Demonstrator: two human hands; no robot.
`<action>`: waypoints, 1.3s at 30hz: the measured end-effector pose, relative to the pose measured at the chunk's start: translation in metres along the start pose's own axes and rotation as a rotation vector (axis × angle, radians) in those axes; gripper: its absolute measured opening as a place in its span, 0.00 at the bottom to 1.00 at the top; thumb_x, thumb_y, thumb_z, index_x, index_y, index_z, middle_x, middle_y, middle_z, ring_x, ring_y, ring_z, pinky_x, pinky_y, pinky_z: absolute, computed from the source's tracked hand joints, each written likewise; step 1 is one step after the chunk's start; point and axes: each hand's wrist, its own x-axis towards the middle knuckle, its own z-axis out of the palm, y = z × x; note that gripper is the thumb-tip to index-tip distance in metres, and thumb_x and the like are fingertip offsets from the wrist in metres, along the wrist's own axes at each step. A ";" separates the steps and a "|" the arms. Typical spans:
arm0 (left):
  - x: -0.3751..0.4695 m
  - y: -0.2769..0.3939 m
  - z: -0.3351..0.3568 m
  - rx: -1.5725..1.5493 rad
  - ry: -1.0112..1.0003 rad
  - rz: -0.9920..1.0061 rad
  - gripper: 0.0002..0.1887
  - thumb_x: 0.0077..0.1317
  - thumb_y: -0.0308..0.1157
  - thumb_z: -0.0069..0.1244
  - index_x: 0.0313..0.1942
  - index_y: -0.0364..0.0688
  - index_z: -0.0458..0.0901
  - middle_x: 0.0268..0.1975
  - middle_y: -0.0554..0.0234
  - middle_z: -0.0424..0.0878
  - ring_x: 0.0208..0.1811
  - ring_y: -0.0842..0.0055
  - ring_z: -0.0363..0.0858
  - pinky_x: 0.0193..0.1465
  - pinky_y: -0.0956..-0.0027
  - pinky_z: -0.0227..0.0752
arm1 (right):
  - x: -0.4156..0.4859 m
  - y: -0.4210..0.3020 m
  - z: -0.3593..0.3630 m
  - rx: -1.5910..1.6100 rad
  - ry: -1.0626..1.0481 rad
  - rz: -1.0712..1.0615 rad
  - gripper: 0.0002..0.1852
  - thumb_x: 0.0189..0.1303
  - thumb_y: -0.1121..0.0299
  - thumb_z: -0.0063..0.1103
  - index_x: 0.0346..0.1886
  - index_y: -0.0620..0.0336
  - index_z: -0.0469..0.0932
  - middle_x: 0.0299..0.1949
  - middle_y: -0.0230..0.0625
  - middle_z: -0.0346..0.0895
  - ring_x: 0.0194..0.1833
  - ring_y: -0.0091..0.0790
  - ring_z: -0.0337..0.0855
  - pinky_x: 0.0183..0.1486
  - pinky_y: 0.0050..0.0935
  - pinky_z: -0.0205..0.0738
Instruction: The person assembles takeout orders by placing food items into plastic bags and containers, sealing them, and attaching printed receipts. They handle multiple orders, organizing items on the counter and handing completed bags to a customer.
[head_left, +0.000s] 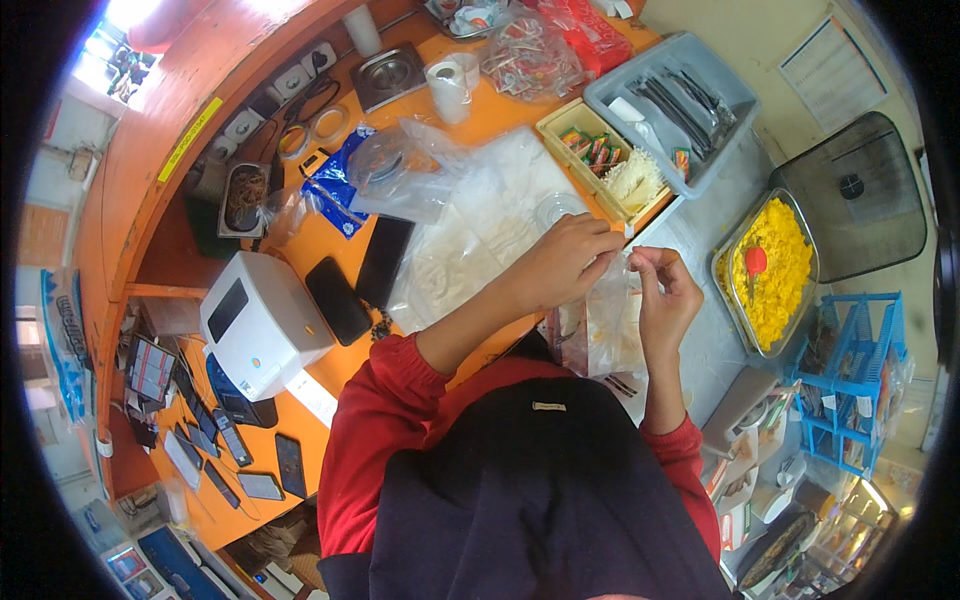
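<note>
My left hand (574, 259) and my right hand (667, 296) meet at the top of a transparent plastic bag (615, 330), each pinching its gathered neck between thumb and fingers. Packed items show through the bag, which hangs in front of my body; what they are cannot be made out. Under my left forearm lies a stack of flat transparent plastic bags (480, 232). A round transparent lid (561, 210) rests on that stack, just beyond my left hand.
A yellow tray (555, 124) of sachets and a grey tub (600, 97) stand ahead. To the right are a glass dish of yellow food (780, 262) and a blue rack (851, 375). A white label printer (262, 322) and several phones (337, 300) occupy the orange table (281, 397) at left.
</note>
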 end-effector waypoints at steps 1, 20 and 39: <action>0.000 0.000 0.000 -0.002 -0.005 -0.003 0.03 0.59 0.25 0.48 0.33 0.37 0.74 0.30 0.53 0.75 0.38 0.56 0.75 0.44 0.56 0.66 | 0.000 0.000 0.001 -0.018 0.004 -0.005 0.03 0.58 0.78 0.64 0.35 0.68 0.82 0.31 0.35 0.84 0.34 0.23 0.82 0.43 0.23 0.76; -0.001 -0.002 0.002 -0.021 0.014 -0.016 0.06 0.62 0.28 0.47 0.36 0.35 0.76 0.33 0.51 0.75 0.40 0.56 0.74 0.45 0.57 0.66 | -0.002 0.010 0.005 -0.087 0.082 -0.109 0.04 0.56 0.78 0.66 0.34 0.66 0.82 0.32 0.37 0.84 0.34 0.25 0.83 0.42 0.24 0.76; -0.002 -0.014 0.008 -0.248 0.050 -0.160 0.06 0.60 0.28 0.56 0.37 0.39 0.84 0.36 0.55 0.83 0.40 0.61 0.81 0.46 0.62 0.72 | 0.018 0.010 -0.005 -0.144 -0.063 -0.176 0.07 0.51 0.76 0.71 0.30 0.64 0.80 0.30 0.30 0.75 0.33 0.22 0.77 0.42 0.22 0.72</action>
